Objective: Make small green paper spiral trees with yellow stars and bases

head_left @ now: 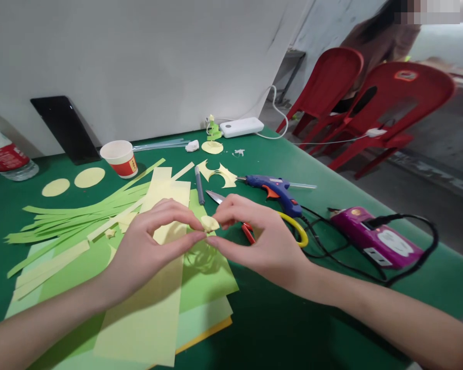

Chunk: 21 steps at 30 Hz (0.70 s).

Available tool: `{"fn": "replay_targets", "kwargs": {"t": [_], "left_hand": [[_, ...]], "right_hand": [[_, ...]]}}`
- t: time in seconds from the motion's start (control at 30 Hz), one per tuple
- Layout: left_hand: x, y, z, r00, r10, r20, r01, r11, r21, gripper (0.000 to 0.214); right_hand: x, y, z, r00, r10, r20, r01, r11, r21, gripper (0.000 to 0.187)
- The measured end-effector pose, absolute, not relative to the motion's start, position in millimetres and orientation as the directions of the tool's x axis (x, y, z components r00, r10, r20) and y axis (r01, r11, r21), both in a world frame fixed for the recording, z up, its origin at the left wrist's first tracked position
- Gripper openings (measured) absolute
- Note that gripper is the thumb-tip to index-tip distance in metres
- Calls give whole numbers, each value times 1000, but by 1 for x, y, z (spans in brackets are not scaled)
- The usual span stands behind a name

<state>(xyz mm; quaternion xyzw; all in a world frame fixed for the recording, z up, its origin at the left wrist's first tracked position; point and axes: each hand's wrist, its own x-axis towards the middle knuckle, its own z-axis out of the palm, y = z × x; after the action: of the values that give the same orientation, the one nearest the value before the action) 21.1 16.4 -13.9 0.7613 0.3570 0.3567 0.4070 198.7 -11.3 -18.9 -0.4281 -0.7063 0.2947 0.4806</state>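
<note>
Though small, rounded pale-yellow paper [209,223]

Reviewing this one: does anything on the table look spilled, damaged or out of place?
No spilled liquid shows. The blue glue gun lies on its side, nozzle right by the cut-out scrap; whether they touch is unclear. White bits litter the tabletop, looking untidy, and the paper sheets overlap askew.
</note>
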Motion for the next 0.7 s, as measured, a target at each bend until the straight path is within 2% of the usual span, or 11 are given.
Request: {"fn": "replay_targets", "kwargs": {"t": [0.13,0.2,0.3,0.4,0.5,0.6,0.7], "left_hand": [[17,25,-12,525,824,214,118,-320,940,8],[15,30,-13,572,795,200,30,-264,964,10],[12,36,-15,632,740,230,-86,-229,970,13],[11,39,-18,664,702,257,-115,-243,963,18],[12,40,-19,687,688,236,-90,-242,966,23],[11,40,-19,695,686,216,-79,-225,971,25],[11,41,-20,704,674,223,-100,-217,971,28]], "right_hand": [[210,-5,-16,-216,925,312,226,359,-906,4],[216,1,-17,-320,923,214,177,280,-944,8],[220,9,-23,-516,855,50,85,109,-990,9],[216,11,-28,-607,791,-73,-17,-105,-994,7],[211,8,-30,-644,754,-124,-98,-243,-965,4],[208,6,-32,-659,738,-146,-81,-263,-961,6],[208,7,-32,-615,779,-123,-32,-181,-983,16]]}}
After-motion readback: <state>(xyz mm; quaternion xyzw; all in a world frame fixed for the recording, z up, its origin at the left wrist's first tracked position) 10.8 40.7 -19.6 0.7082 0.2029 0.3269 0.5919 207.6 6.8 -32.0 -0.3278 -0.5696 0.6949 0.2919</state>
